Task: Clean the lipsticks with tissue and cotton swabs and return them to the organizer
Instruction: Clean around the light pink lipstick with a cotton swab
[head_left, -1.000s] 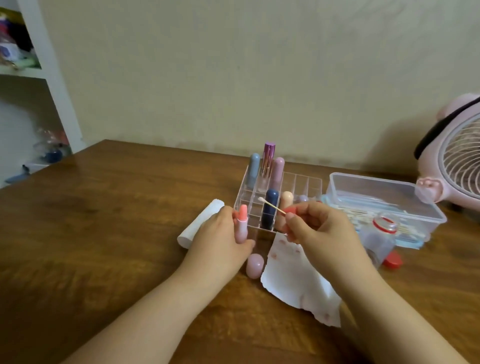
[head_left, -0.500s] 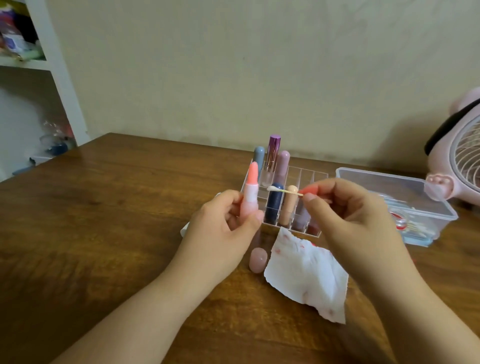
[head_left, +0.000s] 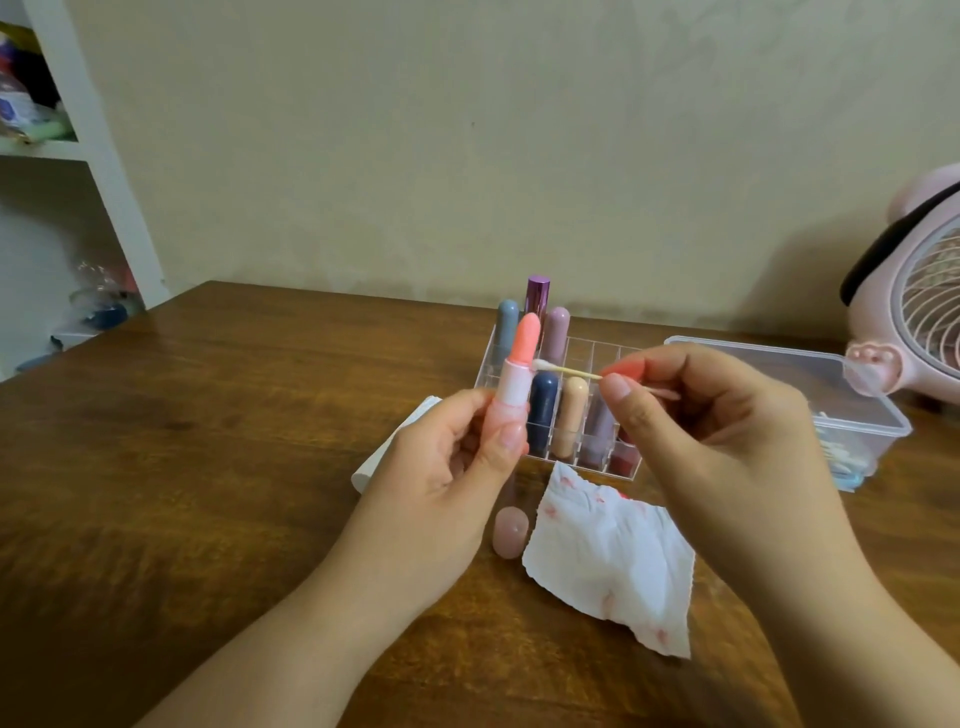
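Note:
My left hand (head_left: 441, 467) holds an uncapped pink lipstick (head_left: 517, 374) upright, its coral bullet extended. My right hand (head_left: 722, 436) pinches a cotton swab (head_left: 569, 370) whose white tip touches the lipstick just below the bullet. Behind both stands the clear organizer (head_left: 592, 353) with several capped lipsticks in its slots. The lipstick's pink cap (head_left: 510, 531) lies on the table below my left hand. A white tissue (head_left: 613, 561) stained with red marks lies beside the cap.
A clear plastic box of cotton swabs (head_left: 841, 395) stands to the right of the organizer. A pink fan (head_left: 919, 291) is at the far right. A white tissue pack (head_left: 384, 452) peeks out behind my left hand. White shelves (head_left: 78, 145) stand at the left.
My left hand lifted the lipstick and its bullet now stands extended. My right hand brought the swab up to it, so the tip now touches the lipstick.

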